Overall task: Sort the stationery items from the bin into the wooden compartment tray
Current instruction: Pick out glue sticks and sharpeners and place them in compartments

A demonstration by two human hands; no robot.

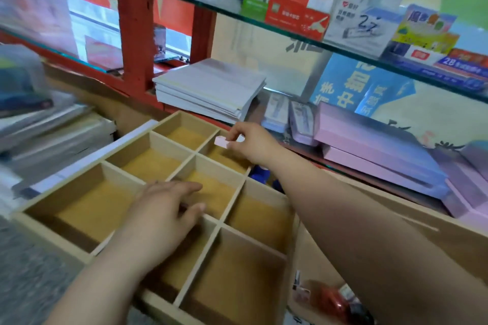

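The wooden compartment tray (121, 166) fills the middle of the head view, with several bare cork-lined cells. My right hand (250, 144) reaches over the far right cell and pinches a small pale pink eraser (220, 141) between thumb and fingers, just above that cell. My left hand (163, 208) rests flat on the tray's middle dividers, fingers spread, holding nothing. At the bottom right, under my right forearm, the bin (311, 306) shows a red item (332, 298) and small packets, mostly hidden.
A stack of white notebooks (211, 87) lies just behind the tray. Pink boxes (375, 150) sit to the right on the lower shelf. A glass shelf (290, 31) with stationery packets hangs above. Paper stacks (47, 134) crowd the left side.
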